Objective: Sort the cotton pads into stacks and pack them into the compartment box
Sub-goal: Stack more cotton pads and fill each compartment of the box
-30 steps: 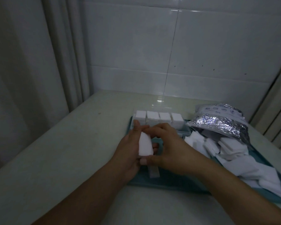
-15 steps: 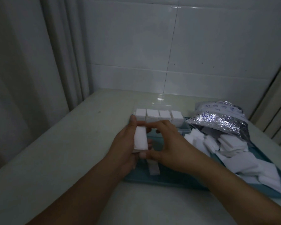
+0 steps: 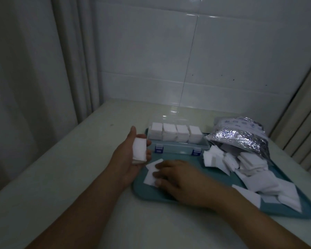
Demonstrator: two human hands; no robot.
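- I have my left hand (image 3: 131, 155) raised just off the tray's left edge, fingers and thumb curled round a small stack of cotton pads (image 3: 139, 153); the stack stands with its long axis roughly upright, tilted a little.
- My right hand (image 3: 176, 174) lies palm-down on the tray (image 3: 169, 195), fingertips pressing two loose pads (image 3: 151, 174) that lie flat and partly overlapping. I cannot tell whether the fingers are pinching them or only resting on them.
- The relation that matters: those loose pads lie under the right fingertips, just below and to the right of the held stack, so the right hand is the nearer one to lift them across to the left.
- The compartment box (image 3: 178, 148) sits at the tray's far side, beyond both hands, with four white stacks standing side by side in its back row; its clear lid (image 3: 176, 116) stands open behind.
- A heap of unsorted pads (image 3: 241, 168) spills from a crinkled silver foil bag (image 3: 239, 137) on the tray's right.
- The pads look soft, matte, thin and square-cornered; the box is hard pale-blue plastic with darker clasps; the tray is smooth teal.
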